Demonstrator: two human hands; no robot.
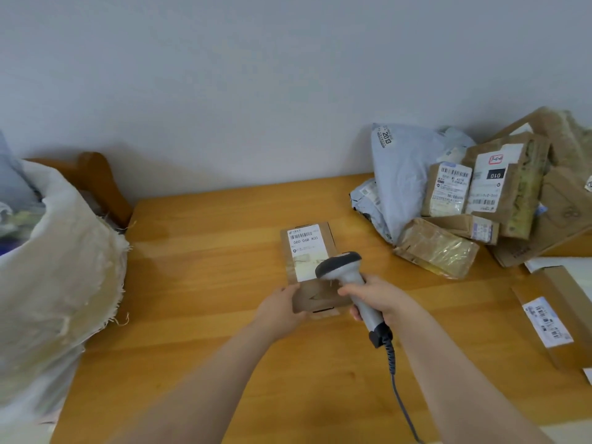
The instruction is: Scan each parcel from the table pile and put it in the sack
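Note:
A flat brown cardboard parcel (309,251) with a white barcode label lies in the middle of the wooden table (205,283). My left hand (282,310) grips its near left corner. My right hand (379,299) holds a grey handheld scanner (344,270) by the handle, its dark head hanging just over the parcel's label. The scanner's coiled cable runs down toward the table's front edge. A cream cloth sack (61,251) stands open at the left, off the table's end. The parcel pile (474,193) sits at the back right.
The pile holds grey plastic mailers, brown boxes and a tape-wrapped packet (437,248). Another labelled box (554,315) lies at the right edge. A wooden chair back (99,184) rises behind the sack. A plain wall runs behind the table.

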